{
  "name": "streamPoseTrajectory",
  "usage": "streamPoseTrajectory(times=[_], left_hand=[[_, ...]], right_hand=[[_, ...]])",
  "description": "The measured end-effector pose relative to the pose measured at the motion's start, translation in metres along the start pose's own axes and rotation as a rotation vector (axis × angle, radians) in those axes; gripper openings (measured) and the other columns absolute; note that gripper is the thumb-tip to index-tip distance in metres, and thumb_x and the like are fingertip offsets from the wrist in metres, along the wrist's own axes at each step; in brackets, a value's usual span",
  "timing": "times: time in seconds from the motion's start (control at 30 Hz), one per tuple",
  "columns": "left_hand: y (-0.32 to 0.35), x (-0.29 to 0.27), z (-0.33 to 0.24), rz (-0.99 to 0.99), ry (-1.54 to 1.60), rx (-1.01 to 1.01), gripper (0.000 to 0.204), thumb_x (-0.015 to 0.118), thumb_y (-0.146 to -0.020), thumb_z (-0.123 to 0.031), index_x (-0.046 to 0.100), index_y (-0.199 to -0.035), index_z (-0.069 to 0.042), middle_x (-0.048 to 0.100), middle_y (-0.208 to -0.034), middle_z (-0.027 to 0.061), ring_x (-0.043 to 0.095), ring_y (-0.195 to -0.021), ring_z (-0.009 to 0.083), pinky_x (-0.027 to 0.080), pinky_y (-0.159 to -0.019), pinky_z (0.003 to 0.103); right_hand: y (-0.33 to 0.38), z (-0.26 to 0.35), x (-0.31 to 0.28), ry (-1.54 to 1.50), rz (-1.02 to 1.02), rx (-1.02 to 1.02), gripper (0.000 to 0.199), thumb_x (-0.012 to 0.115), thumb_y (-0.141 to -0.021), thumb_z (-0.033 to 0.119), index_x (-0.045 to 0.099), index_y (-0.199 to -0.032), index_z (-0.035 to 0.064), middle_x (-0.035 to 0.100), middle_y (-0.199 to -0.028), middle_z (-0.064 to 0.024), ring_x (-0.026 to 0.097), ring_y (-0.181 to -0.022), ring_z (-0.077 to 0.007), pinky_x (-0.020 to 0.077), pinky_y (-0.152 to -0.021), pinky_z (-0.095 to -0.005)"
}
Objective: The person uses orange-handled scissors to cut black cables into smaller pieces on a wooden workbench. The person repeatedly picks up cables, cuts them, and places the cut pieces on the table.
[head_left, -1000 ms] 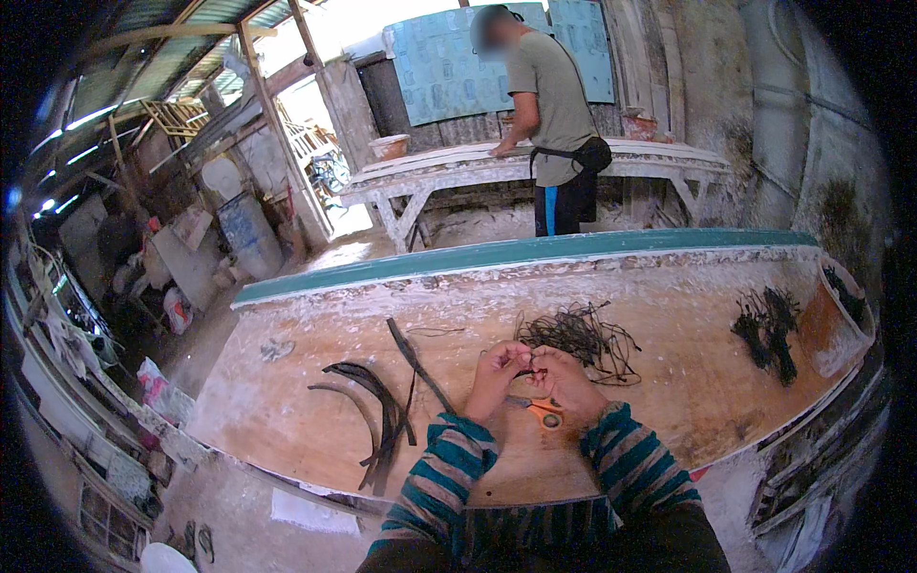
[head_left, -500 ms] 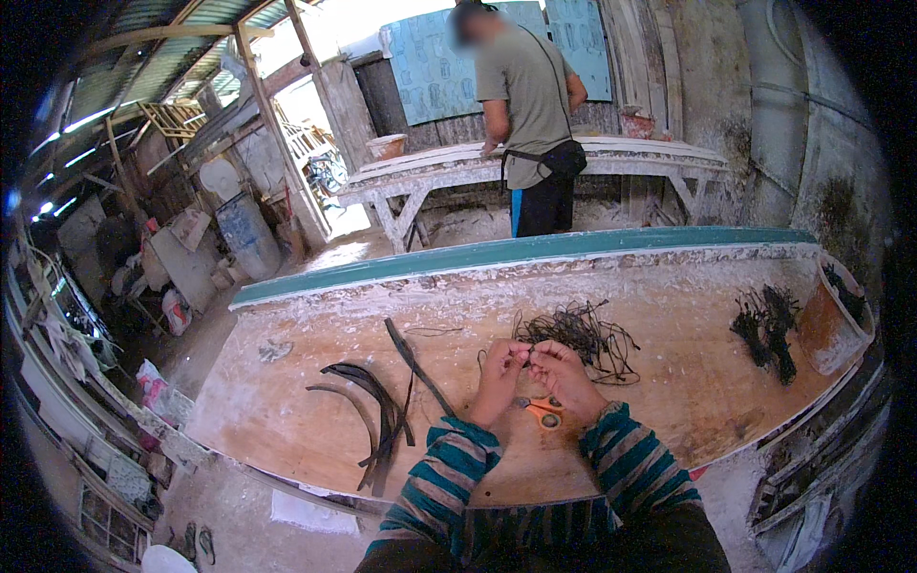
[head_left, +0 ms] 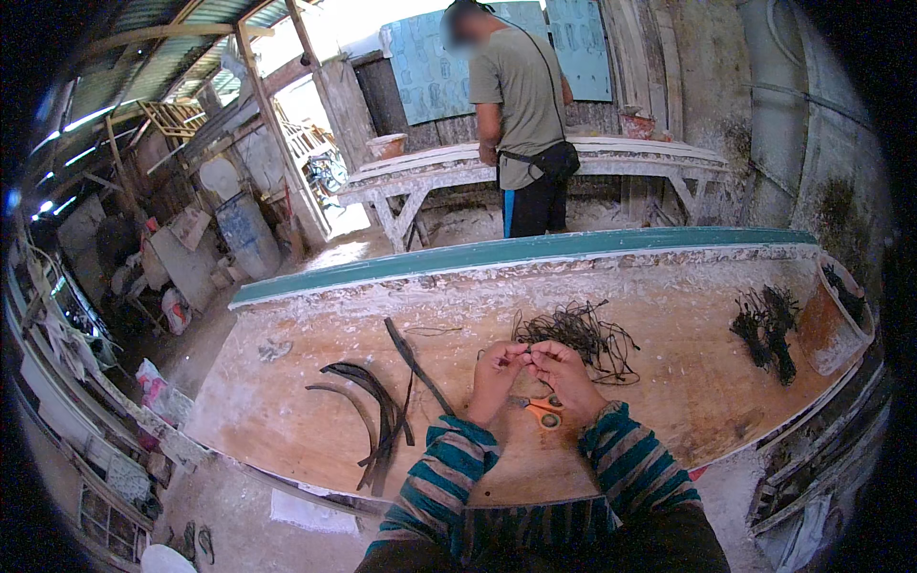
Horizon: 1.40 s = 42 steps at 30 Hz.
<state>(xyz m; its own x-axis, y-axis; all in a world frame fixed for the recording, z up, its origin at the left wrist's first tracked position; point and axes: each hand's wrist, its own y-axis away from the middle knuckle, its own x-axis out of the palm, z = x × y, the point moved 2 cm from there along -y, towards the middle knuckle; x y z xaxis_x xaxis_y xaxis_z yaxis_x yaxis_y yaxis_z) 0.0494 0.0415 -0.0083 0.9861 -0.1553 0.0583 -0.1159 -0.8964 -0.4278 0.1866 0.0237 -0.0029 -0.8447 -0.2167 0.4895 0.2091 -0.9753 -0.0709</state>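
My left hand point(head_left: 497, 380) and my right hand point(head_left: 567, 376) meet fingertip to fingertip over the wooden table, both closed in a pinch. Between them is a thin black cord, mostly hidden by the fingers; a dark strand shows just below. Orange-handled scissors point(head_left: 544, 412) lie on the table under my hands. Just beyond my right hand spreads a tangled pile of black cords point(head_left: 583, 334). Several curved black strips point(head_left: 384, 415) lie left of my left hand, and a straighter strip point(head_left: 416, 363) slants toward my left wrist.
Bundled black cords point(head_left: 767, 329) lie at the right beside a brown bucket point(head_left: 829, 320). A green rail point(head_left: 516, 252) edges the table's far side. Beyond it, another person point(head_left: 523, 115) stands at a white-stained bench point(head_left: 420, 177). A blue barrel point(head_left: 248, 234) stands far left.
My hands stay together, with only small shifts of the fingers. The person at the far bench has shifted slightly left and straightened, drawing an arm back from the bench top.
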Motion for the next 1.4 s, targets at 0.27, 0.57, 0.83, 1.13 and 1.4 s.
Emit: streamPoseTrajectory(times=[0.27, 0.57, 0.83, 1.13, 1.4], left_hand=[[0.003, 0.002, -0.012, -0.045, -0.093, -0.048, 0.015, 0.064, -0.079, -0.006, 0.063, -0.092, 0.000, 0.062, -0.085, 0.0046, 0.056, -0.080, 0.0112, 0.044, -0.073, 0.023], [0.005, 0.004, -0.018, -0.030, -0.234, 0.008, 0.012, 0.058, -0.084, -0.007, 0.061, -0.093, 0.001, 0.063, -0.083, 0.0035, 0.056, -0.075, 0.0087, 0.043, -0.069, 0.021], [0.001, 0.000, -0.004, -0.003, -0.107, -0.035, 0.014, 0.060, -0.083, -0.006, 0.061, -0.095, 0.001, 0.063, -0.085, 0.0032, 0.055, -0.077, 0.0088, 0.043, -0.071, 0.021], [0.001, -0.001, -0.001, -0.022, 0.012, -0.085, 0.018, 0.062, -0.081, -0.006, 0.060, -0.097, 0.001, 0.063, -0.087, 0.0027, 0.054, -0.076, 0.0076, 0.043, -0.070, 0.021], [0.002, 0.002, -0.001, -0.048, -0.013, -0.063, 0.018, 0.063, -0.080, -0.005, 0.060, -0.096, 0.002, 0.062, -0.084, 0.0014, 0.053, -0.074, 0.0055, 0.043, -0.067, 0.018]], right_hand=[[-0.003, -0.002, -0.005, 0.034, -0.020, 0.001, 0.008, 0.055, -0.086, 0.007, 0.057, -0.093, 0.0029, 0.060, -0.089, -0.0043, 0.057, -0.081, -0.0102, 0.0473, -0.070, -0.0218], [-0.002, -0.002, -0.002, 0.054, -0.039, -0.055, 0.009, 0.058, -0.085, 0.011, 0.058, -0.091, 0.0040, 0.059, -0.081, -0.0008, 0.051, -0.070, -0.0070, 0.0419, -0.064, -0.0199], [-0.005, -0.002, -0.005, 0.115, -0.040, -0.055, 0.008, 0.057, -0.085, 0.008, 0.058, -0.092, 0.0029, 0.061, -0.086, -0.0040, 0.056, -0.074, -0.0078, 0.0454, -0.067, -0.0198], [-0.003, 0.003, -0.001, 0.211, -0.033, -0.075, 0.015, 0.060, -0.084, 0.016, 0.060, -0.092, 0.0031, 0.058, -0.078, 0.0017, 0.049, -0.068, -0.0052, 0.0390, -0.060, -0.0188], [-0.003, 0.003, -0.003, 0.222, -0.018, -0.066, 0.014, 0.056, -0.087, 0.010, 0.059, -0.096, 0.0007, 0.061, -0.085, -0.0020, 0.052, -0.070, -0.0055, 0.0428, -0.064, -0.0179]])
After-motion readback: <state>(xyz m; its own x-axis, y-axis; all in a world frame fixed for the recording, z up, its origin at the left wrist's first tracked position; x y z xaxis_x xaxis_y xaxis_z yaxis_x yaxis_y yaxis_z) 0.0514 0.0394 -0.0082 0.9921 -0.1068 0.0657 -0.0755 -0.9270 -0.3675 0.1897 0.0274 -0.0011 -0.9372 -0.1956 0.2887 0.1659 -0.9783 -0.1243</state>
